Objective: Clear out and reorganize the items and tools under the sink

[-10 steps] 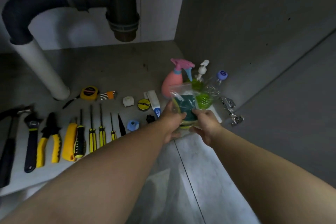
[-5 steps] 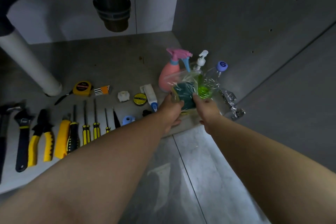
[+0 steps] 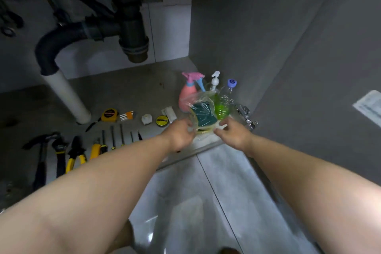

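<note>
Clear plastic bag of dark green scouring pads (image 3: 203, 112): front right of the cabinet floor (image 3: 132, 88), covering the lower parts of a pink spray bottle (image 3: 186, 97) and a clear bottle with a blue cap (image 3: 231, 84) marked "6". Left hand (image 3: 181, 136) and right hand (image 3: 234, 135) pinch its lower corners, fingers curled. Round black-yellow tin (image 3: 161, 123): lettering unreadable. Hands now slightly wider apart.

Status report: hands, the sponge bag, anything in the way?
Left hand and right hand pinch the sponge bag by its near edge. Bag directly in front of pink spray bottle and green bottle.
</note>
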`<action>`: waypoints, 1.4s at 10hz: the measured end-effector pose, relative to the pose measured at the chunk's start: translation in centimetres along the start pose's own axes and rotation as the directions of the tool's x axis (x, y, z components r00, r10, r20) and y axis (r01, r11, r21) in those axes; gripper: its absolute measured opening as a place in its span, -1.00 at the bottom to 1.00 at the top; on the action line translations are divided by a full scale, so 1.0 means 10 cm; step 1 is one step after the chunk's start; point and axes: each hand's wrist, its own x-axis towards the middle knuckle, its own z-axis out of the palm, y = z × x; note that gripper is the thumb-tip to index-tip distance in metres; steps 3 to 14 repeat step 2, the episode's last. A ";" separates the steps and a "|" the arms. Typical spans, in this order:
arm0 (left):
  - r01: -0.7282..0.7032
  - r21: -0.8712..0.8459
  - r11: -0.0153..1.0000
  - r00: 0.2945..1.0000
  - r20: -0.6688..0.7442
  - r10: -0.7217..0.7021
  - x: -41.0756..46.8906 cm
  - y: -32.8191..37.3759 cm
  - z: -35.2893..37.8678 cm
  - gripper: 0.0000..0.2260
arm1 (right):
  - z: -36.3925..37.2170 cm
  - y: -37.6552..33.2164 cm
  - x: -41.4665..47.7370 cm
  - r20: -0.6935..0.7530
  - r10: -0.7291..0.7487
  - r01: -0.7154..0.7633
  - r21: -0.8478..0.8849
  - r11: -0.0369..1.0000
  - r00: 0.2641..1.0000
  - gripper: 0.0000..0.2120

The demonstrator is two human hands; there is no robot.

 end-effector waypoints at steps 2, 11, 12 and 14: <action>-0.140 0.119 0.983 0.989 0.063 0.133 -0.86 0.35 -0.37 -0.90 | -0.25 -0.45 -0.81 -0.007 -0.212 0.211 -0.046 0.976 0.977 -0.75; -0.140 0.119 0.983 0.989 0.063 0.133 -0.86 0.35 -0.37 -0.90 | -0.25 -0.45 -0.81 -0.007 -0.212 0.211 -0.046 0.976 0.977 -0.75; -0.140 0.119 0.983 0.989 0.063 0.133 -0.86 0.35 -0.37 -0.90 | -0.25 -0.45 -0.81 -0.007 -0.212 0.211 -0.046 0.976 0.977 -0.75; -0.140 0.119 0.983 0.989 0.063 0.133 -0.86 0.35 -0.37 -0.90 | -0.25 -0.45 -0.81 -0.007 -0.212 0.211 -0.046 0.976 0.977 -0.75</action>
